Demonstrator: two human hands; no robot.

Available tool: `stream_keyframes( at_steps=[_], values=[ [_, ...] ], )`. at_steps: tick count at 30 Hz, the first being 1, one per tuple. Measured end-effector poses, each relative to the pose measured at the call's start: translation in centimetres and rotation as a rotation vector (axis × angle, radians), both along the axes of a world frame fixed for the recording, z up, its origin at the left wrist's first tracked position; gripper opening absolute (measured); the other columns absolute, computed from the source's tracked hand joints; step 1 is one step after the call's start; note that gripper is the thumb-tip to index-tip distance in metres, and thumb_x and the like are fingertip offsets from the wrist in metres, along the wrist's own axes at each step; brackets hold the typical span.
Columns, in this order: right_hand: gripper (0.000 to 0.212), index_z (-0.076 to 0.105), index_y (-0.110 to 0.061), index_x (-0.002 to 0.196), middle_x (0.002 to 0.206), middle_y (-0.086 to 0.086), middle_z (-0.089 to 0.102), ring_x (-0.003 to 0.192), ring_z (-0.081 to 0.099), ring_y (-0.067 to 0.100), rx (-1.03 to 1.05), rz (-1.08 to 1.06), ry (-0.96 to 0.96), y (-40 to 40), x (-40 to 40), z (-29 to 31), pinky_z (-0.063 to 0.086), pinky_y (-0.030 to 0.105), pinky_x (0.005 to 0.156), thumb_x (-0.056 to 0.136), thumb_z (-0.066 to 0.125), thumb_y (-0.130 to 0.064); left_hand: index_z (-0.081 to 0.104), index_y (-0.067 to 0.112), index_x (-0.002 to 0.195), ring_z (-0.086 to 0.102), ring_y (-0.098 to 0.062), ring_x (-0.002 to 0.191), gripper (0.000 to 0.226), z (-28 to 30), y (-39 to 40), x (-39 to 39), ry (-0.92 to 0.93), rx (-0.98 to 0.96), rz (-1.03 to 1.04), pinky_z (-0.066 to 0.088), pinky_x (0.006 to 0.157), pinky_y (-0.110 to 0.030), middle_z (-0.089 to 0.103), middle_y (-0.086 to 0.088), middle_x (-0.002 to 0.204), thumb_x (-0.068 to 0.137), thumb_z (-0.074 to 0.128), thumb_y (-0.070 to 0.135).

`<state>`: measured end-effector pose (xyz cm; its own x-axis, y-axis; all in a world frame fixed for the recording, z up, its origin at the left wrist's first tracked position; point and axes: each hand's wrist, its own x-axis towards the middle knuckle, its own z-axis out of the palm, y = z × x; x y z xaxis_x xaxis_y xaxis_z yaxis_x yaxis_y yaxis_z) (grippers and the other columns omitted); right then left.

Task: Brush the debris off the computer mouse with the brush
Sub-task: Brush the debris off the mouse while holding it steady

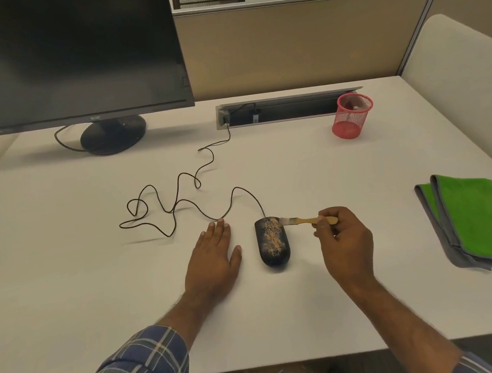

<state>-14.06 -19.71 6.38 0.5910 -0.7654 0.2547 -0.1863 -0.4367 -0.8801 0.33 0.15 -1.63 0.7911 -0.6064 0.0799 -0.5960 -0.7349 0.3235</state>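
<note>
A black computer mouse (272, 244) lies on the white desk (95, 284), its top strewn with tan debris (272, 235). My right hand (344, 240) pinches the wooden handle of a small brush (300, 220). The brush's pale bristles touch the mouse's far right edge. My left hand (213, 259) rests flat on the desk just left of the mouse, fingers straight, not touching it. The mouse's black cable (178, 201) snakes away to the far left.
A dark monitor (62, 57) stands at the back left. A red mesh pen cup (352, 116) sits by the cable slot (284, 109) at the back. A folded green cloth (477, 218) lies at the right. Partition walls close the desk behind and at the right.
</note>
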Motion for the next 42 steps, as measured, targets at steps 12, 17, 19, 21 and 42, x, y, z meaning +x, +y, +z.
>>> stream_keyframes(
  at_steps=[12,17,19,21,42],
  values=[
    [0.005,0.063,-0.017,0.095,0.079,-0.001,0.069,0.073,0.068,0.019,-0.021,0.008,0.020,0.3,0.2,-0.3,0.053,0.032,0.061,0.093,0.059,-0.015,0.014,0.016,0.156,0.004,-0.012,0.152,0.062,-0.2,0.0,0.2,0.013,-0.007,0.005,-0.002,0.121,-0.026,0.009,0.002,0.164,0.102,0.032,0.043],
    [0.006,0.064,-0.016,0.096,0.077,0.000,0.070,0.073,0.068,0.020,-0.035,-0.071,0.017,-0.3,0.1,-0.3,0.050,0.030,0.063,0.093,0.058,-0.014,0.016,0.016,0.156,0.005,-0.013,0.152,0.063,-0.2,0.0,0.2,0.013,-0.014,0.007,-0.001,0.121,-0.026,0.011,0.001,0.164,0.102,0.033,0.043],
    [0.005,0.063,-0.018,0.095,0.079,-0.001,0.070,0.074,0.069,0.018,-0.024,-0.042,0.005,-0.1,0.3,-0.1,0.052,0.031,0.063,0.093,0.058,-0.015,0.016,0.017,0.156,0.006,-0.013,0.151,0.063,-0.3,0.1,0.2,0.006,-0.011,0.007,-0.003,0.120,-0.025,0.011,0.001,0.164,0.102,0.032,0.044],
    [0.004,0.063,-0.018,0.094,0.079,-0.002,0.069,0.073,0.069,0.018,-0.021,-0.001,0.015,0.3,0.5,-0.2,0.052,0.030,0.061,0.094,0.059,-0.016,0.016,0.017,0.156,0.006,-0.012,0.151,0.063,-0.3,0.1,0.2,0.005,-0.012,0.006,-0.003,0.120,-0.024,0.011,0.001,0.164,0.102,0.032,0.044],
    [0.003,0.063,-0.017,0.094,0.078,-0.002,0.069,0.072,0.068,0.020,-0.019,0.028,0.030,0.5,1.3,-0.4,0.052,0.030,0.059,0.094,0.060,-0.016,0.016,0.017,0.156,0.006,-0.013,0.152,0.063,-0.3,0.1,0.3,0.000,-0.011,0.003,-0.002,0.120,-0.025,0.011,0.001,0.164,0.102,0.032,0.044]
  ],
)
